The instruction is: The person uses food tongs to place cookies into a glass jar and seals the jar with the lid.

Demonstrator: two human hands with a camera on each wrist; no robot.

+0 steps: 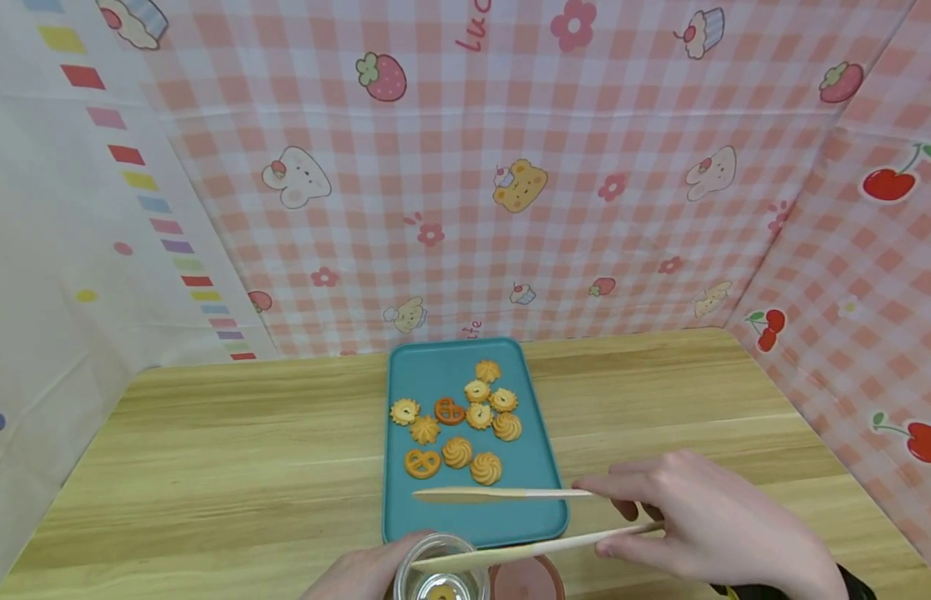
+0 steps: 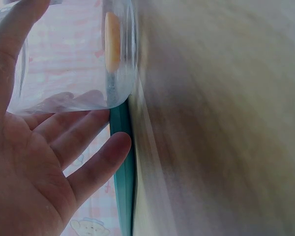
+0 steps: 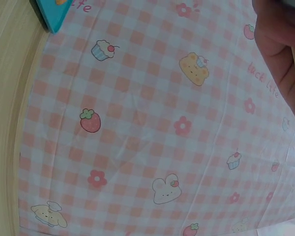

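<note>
My left hand (image 1: 360, 575) holds a clear jar (image 1: 476, 585) near the front edge, thumb on one side and fingers on the other. One yellowish cookie (image 2: 112, 43) lies at the bottom of the jar. With fingers and thumb, my right hand (image 1: 698, 521) grips wooden tongs (image 1: 551, 546), their two arms spread wide. The lower arm crosses the jar's mouth, while the upper one reaches over the front of a teal tray (image 1: 435, 529). No cookie is between the tips. In the right wrist view only part of the right hand (image 3: 280, 49) shows.
On the tray lie several butter cookies (image 1: 486, 468) and two pretzel-shaped ones, including a browner pretzel (image 1: 450, 411). A round pink lid (image 1: 527, 579) sits right of the jar. The wooden table (image 1: 247, 467) backs onto a pink checked cloth (image 1: 450, 167).
</note>
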